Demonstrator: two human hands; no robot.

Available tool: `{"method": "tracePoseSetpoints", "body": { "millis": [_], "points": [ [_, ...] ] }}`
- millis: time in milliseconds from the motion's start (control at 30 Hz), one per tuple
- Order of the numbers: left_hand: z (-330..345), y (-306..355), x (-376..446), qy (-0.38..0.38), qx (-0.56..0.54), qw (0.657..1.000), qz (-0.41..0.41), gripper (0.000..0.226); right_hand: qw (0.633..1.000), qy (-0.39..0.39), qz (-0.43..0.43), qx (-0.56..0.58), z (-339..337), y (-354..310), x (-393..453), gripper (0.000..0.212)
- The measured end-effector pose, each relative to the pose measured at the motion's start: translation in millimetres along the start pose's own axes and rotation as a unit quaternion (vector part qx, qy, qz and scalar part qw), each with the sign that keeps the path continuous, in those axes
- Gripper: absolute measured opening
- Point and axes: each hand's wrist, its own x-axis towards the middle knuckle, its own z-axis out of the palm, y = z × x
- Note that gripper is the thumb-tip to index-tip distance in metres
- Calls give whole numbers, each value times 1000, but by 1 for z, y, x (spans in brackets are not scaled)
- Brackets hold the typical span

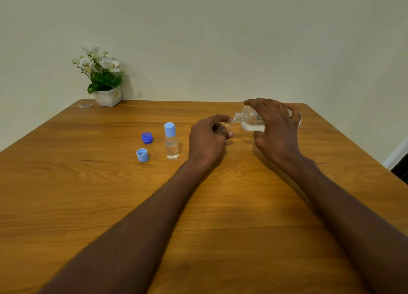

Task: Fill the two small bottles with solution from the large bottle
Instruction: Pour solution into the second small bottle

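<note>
While the right hand [276, 128] grips the tilted large bottle [250, 119], the left hand [207, 139] pinches the open small bottle [226, 126]. Both look light, slick plastic, probably; hold each mid-body.

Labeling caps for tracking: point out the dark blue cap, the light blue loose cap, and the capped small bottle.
dark blue cap [147, 137], head view, on its side wall.
light blue loose cap [142, 154], head view, on its open rim.
capped small bottle [171, 147], head view, on its clear body.

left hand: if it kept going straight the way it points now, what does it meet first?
The left hand, gripping the small open bottle, points away from the person and slightly right. First in line is probably the neck of the large bottle, which the right hand tilts to the small bottle's mouth. Depth is unclear.
</note>
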Motion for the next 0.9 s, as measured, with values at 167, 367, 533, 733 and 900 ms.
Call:
{"method": "tracePoseSetpoints", "body": {
  "millis": [167, 367, 533, 733, 900],
  "points": [
    [-1, 0, 0, -4, 6, 1000, -3, 44, 1000, -2, -1, -4, 0, 1, 0, 87],
    [-1, 0, 2, -3, 8, 1000, -5, 45, 1000, 1, -7, -12, 1, 1, 3, 87],
    [1, -1, 1, -1, 9, 1000, -10, 43, 1000, 3, -8, -20, 0, 1, 0, 86],
    [1, -2, 1, -2, 12, 1000, -6, 43, 1000, 7, -10, -20, -1, 0, 1, 86],
    [1, -1, 1, -3, 13, 1000, -2, 43, 1000, 4, -8, -19, -1, -1, 1, 86]
  ]
}}
